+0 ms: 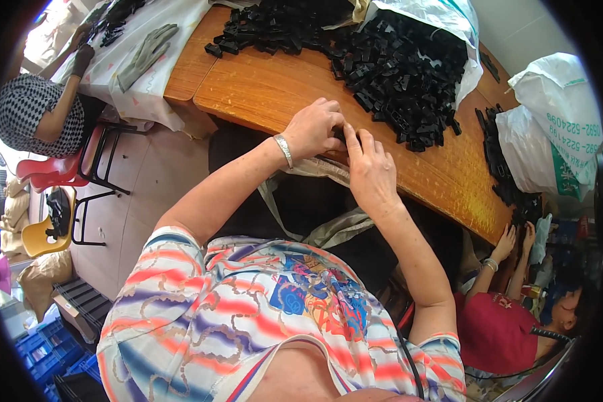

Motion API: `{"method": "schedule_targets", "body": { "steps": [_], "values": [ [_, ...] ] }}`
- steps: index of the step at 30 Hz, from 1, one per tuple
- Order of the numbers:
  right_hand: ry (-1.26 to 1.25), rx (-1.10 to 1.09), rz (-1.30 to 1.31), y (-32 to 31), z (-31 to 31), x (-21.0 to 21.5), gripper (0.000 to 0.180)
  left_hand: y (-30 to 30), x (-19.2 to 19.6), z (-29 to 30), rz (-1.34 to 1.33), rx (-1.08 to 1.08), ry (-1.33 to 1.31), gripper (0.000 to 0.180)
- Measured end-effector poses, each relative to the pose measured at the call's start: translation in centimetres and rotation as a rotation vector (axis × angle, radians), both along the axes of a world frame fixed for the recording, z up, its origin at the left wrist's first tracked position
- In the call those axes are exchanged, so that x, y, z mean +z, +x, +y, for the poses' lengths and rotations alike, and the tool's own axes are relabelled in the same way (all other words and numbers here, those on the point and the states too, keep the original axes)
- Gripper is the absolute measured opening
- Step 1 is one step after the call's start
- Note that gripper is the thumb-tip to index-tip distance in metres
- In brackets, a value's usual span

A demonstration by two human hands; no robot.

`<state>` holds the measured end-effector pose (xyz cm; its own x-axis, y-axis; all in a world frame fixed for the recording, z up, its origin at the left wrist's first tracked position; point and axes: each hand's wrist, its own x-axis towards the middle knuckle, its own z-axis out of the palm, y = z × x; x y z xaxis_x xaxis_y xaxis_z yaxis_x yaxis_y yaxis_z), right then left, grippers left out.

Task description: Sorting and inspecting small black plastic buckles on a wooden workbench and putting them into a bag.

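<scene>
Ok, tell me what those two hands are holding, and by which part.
A small black plastic part, pinched between the fingertips of the left hand and right hand at the wooden table's edge. The fingers hide it, so the exact grip point cannot be told.

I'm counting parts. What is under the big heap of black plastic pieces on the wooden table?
The heap of black plastic pieces spills out of an open white plastic bag onto the bare wooden table. Whatever lies beneath the pile is covered.

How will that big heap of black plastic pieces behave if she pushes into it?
The heap of black plastic pieces is loose and unstacked, so it would probably slump and scatter. The pieces look small, rigid and angular, likelier to slide than roll on the smooth wooden table.
</scene>
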<state>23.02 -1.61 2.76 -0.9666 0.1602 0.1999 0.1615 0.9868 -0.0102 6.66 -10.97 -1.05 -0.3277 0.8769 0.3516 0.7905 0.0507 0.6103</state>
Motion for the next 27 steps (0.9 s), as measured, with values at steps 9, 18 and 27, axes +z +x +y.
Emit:
{"method": "schedule_targets", "body": {
  "steps": [9, 18, 27],
  "values": [
    [0.014, 0.020, 0.164, 0.0, -0.3, -2.5, 0.054, -0.3, 0.1, -0.7, 0.068, -0.010, 0.042, 0.035],
    [-0.354, 0.115, 0.232, 4.9, -3.8, -3.9, 0.036, -6.4, 1.2, 2.3, 0.249, 0.191, 0.021, 0.031],
    [-0.360, 0.014, 0.395, 0.8, 1.8, -1.1, 0.009, -5.6, 1.2, 3.0, 0.265, 0.326, -0.023, 0.022]
  ]
}}
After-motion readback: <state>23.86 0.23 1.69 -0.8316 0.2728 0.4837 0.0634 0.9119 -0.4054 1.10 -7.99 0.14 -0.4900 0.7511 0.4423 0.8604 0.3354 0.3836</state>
